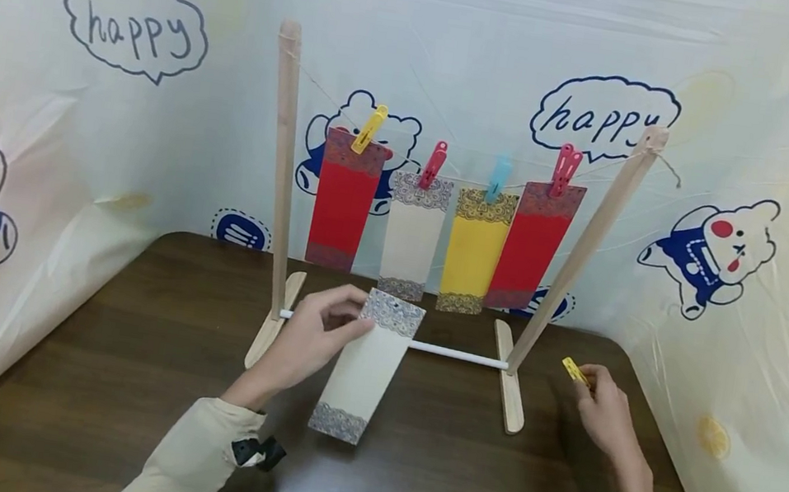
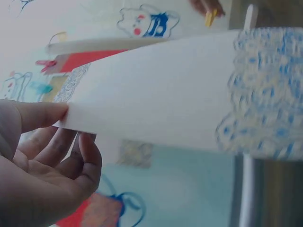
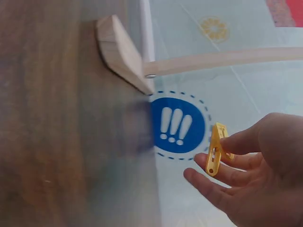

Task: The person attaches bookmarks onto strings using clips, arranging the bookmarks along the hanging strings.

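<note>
A white card [image 1: 369,367] with blue-grey lace-patterned ends is pinched near its upper left edge by my left hand [image 1: 312,331]. It tilts in front of the rack, its lower end toward me. To the right of the rack, my right hand [image 1: 607,415] holds a yellow clothespin [image 1: 575,370] between thumb and fingers; the right wrist view shows this clothespin [image 3: 217,150] up close. On the string hang a red card [image 1: 344,202], a white card [image 1: 414,236], a yellow card [image 1: 477,253] and another red card [image 1: 535,248], each under a clothespin.
Two wooden posts [image 1: 279,156] on flat wooden feet [image 1: 510,378] hold up the string. A white rod [image 1: 458,355] joins them low down. The brown table [image 1: 86,372] meets a printed cloth backdrop [image 1: 481,41] behind and at the sides.
</note>
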The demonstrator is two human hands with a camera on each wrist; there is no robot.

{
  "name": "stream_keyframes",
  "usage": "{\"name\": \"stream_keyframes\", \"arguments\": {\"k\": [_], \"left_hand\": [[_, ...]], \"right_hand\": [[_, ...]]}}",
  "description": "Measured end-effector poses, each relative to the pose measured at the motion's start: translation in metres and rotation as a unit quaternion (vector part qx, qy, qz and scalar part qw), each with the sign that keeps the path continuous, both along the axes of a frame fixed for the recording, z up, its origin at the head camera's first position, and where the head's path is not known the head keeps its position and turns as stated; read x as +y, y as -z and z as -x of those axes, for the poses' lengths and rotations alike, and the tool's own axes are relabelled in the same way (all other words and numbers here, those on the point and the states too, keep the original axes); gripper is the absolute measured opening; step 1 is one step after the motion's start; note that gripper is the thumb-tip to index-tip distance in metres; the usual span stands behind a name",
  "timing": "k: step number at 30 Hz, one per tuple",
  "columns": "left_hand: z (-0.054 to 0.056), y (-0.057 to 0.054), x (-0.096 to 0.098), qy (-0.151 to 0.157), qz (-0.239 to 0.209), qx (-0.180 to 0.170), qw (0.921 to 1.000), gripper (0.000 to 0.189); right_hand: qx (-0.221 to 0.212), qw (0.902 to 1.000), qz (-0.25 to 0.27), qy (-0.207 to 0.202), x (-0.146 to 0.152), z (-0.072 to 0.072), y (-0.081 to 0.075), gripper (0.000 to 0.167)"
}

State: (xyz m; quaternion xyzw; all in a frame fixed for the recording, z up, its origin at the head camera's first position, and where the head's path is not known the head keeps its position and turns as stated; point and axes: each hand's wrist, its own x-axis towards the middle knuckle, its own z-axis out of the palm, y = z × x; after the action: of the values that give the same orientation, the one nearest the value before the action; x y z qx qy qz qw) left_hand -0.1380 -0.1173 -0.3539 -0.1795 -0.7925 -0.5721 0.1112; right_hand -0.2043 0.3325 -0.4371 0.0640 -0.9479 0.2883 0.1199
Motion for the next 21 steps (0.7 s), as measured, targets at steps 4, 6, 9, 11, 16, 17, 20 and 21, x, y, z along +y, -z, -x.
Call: {"name": "stream_keyframes", "arguments": {"k": [4,6,9,11,16,17,20,21], "left_hand": [[-0.002,-0.010,-0.011,-0.039,0.006,0.024,0.9989,0.023],[-0.002,-0.014,-0.015,-0.052,0.005,0.033,0.9981,0.024],[-0.004,-0.018,-0.021,-0.074,0.008,0.045,0.9962,0.026],[-0.006,-0.021,-0.027,-0.088,0.007,0.055,0.9946,0.028],[-0.011,-0.031,-0.047,-0.146,0.022,0.092,0.9848,0.031],[-0.010,-0.034,-0.052,-0.157,0.026,0.102,0.9819,0.031],[-0.008,-0.046,-0.063,-0.187,0.044,0.140,0.9714,0.029],[-0.006,-0.051,-0.067,-0.193,0.045,0.150,0.9685,0.028]], "right_hand": [[0.015,0.9999,0.002,0.002,-0.002,-0.007,-0.015,0.029],[0.025,0.9997,0.005,0.005,-0.004,-0.011,-0.026,0.032],[0.043,0.9988,0.022,0.009,-0.011,-0.020,-0.041,0.035],[0.067,0.9970,0.038,0.007,-0.017,-0.025,-0.051,0.035],[0.149,0.9841,0.095,-0.019,-0.035,-0.040,-0.073,0.031],[0.163,0.9806,0.105,-0.027,-0.038,-0.043,-0.079,0.031],[0.201,0.9722,0.106,-0.057,-0.046,-0.053,-0.097,0.033],[0.213,0.9694,0.101,-0.069,-0.049,-0.056,-0.103,0.034]]}}
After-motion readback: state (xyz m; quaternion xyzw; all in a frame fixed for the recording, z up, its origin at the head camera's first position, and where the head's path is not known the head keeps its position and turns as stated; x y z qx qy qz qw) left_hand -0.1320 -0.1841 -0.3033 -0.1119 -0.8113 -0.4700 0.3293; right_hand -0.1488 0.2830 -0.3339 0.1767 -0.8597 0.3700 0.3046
